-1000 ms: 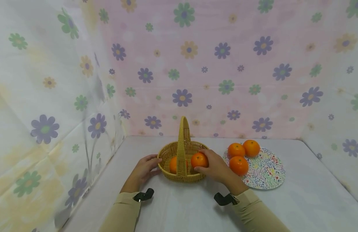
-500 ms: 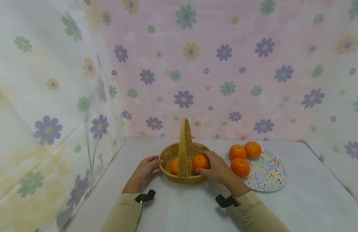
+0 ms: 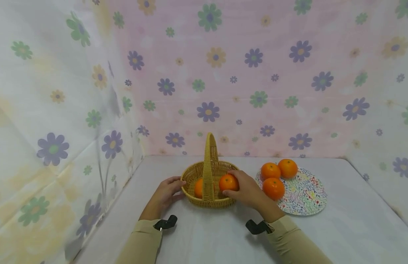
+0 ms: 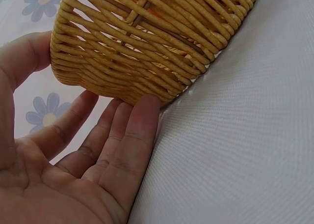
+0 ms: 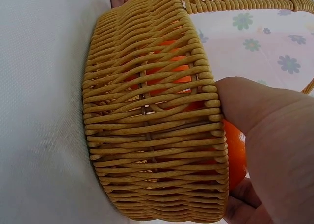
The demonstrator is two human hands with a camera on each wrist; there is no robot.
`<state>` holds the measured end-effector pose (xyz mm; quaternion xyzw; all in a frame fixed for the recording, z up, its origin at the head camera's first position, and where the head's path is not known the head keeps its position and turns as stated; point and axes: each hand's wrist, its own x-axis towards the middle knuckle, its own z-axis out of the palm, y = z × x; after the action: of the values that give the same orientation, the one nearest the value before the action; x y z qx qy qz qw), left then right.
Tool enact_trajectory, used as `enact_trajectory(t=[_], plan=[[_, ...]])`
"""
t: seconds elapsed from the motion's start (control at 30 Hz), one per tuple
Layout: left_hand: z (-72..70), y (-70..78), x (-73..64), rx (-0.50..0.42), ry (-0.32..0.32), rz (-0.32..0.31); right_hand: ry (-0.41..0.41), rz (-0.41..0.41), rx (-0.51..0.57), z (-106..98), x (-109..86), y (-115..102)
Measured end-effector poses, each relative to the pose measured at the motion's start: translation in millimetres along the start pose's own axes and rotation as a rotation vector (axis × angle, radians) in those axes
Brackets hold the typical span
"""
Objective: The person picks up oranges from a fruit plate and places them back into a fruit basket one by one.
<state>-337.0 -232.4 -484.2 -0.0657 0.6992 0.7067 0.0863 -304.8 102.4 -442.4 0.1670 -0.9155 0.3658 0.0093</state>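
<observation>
A yellow wicker basket point(image 3: 190, 200) with a tall arched handle point(image 3: 207, 165) stands on the table in the middle of the head view. My left hand point(image 3: 165, 192) holds its left side, the thumb at the rim and the fingers point(image 4: 142, 126) against the outer wall in the left wrist view. Inside the basket's right half, my right hand point(image 3: 247, 189) grips an orange point(image 3: 228, 182) between thumb and fingers. The right wrist view shows that thumb point(image 5: 240, 98) crossing the rim. A second orange point(image 3: 198, 189) lies in the left half, partly hidden behind the handle.
To the basket's right lies a round plate point(image 3: 304, 194) with a multicoloured speckled pattern. Three oranges point(image 3: 273, 189) sit close together on its left side. White cloth point(image 3: 204, 234) covers the table, and flowered sheets point(image 3: 237, 106) hang behind and at both sides.
Both hands, the basket and the oranges keep their places. Only the head view shifts slightly.
</observation>
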Motion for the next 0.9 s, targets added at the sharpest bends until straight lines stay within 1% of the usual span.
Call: enact_trajectory(t=[0.4, 0.63, 0.9], plan=[[0.7, 2.0, -1.7, 0.011, 0.002, -0.004, -0.007, 0.007, -0.012, 0.7, 0.5, -0.6], [1.3, 2.7, -2.0, 0.018, -0.007, 0.01, 0.006, 0.007, -0.034, 2.8, 2.0, 1.8], [0.7, 2.5, -1.9, 0.02, 0.005, -0.005, 0.034, 0.008, -0.073, 9.6, 2.5, 0.5]])
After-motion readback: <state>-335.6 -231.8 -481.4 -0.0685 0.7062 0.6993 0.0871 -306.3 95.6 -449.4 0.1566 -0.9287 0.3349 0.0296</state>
